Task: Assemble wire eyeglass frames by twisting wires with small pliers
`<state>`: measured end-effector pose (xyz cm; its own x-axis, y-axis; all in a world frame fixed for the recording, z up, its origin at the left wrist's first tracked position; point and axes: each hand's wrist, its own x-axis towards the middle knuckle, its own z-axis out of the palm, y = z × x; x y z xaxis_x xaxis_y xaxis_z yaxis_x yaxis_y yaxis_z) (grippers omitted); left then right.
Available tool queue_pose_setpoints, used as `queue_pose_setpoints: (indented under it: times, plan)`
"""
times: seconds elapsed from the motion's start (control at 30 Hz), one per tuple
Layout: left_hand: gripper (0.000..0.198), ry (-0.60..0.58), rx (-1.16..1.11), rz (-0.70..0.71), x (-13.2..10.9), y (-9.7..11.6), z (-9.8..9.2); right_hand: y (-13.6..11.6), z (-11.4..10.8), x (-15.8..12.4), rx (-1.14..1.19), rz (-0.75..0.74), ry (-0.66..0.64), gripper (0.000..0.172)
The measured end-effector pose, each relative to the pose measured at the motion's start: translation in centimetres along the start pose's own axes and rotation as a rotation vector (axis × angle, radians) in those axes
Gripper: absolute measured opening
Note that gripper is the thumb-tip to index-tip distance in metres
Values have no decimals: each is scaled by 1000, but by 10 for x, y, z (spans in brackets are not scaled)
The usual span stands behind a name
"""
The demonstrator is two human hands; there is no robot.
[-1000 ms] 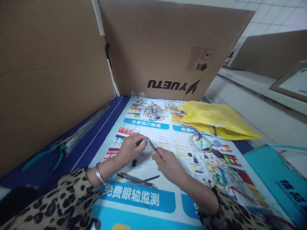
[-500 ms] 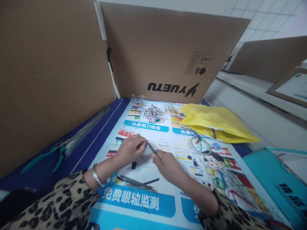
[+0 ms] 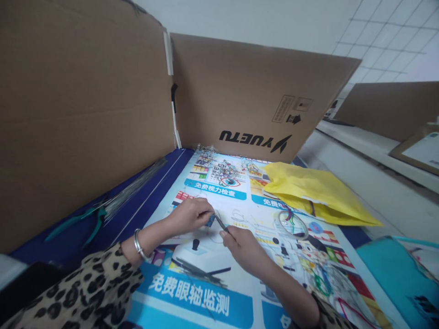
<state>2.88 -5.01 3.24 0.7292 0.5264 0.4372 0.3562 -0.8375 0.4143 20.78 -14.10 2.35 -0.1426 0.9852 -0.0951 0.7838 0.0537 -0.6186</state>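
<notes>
At the left edge of the frame, teal-handled pliers (image 3: 85, 219) lie on the dark blue cloth of the worktop (image 3: 137, 217). Beside them a bundle of thin grey metal wires (image 3: 137, 185) runs along the foot of the brown cardboard screen (image 3: 85, 105). Left of centre is the left hand (image 3: 190, 214), with a silver bangle (image 3: 139, 244) at its wrist. Its grip is closed on a small blue piece (image 3: 210, 220), pinched at the fingertips just above the bright printed poster (image 3: 192, 292). At centre, the right hand (image 3: 242, 244) has its grip closed on a thin dark metal tool (image 3: 221, 224), whose tip meets the small blue piece. The tool may be tweezers, though it shows too small to be sure. A small black piece (image 3: 195, 244) lies on the poster just below the two hands. Right of them a clear ring wound with coloured wires (image 3: 293, 223) rests on the poster. Further right lies a flat yellow plastic bag (image 3: 315, 194), and a teal bag (image 3: 394, 269) fills the lower right corner.
</notes>
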Motion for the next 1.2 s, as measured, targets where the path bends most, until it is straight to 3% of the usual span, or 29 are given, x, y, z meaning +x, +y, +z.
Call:
queue_pose_setpoints:
  times: [0.57,0.63,0.83,1.0,1.2]
  plan:
    - [19,-182,-191,16,3,-8,-14,2,-8,0,63,-62,-140,33]
    - [19,-170,-253,-47,3,-8,-11,4,-7,1,132,-32,-157,33]
    - [18,-45,-660,-435,2,-8,7,10,-1,1,408,75,-163,39]
    - [20,-41,-754,-467,1,-9,10,12,-1,2,545,78,-190,39]
    - [23,-76,-721,-461,0,-9,13,12,0,1,488,65,-198,39]
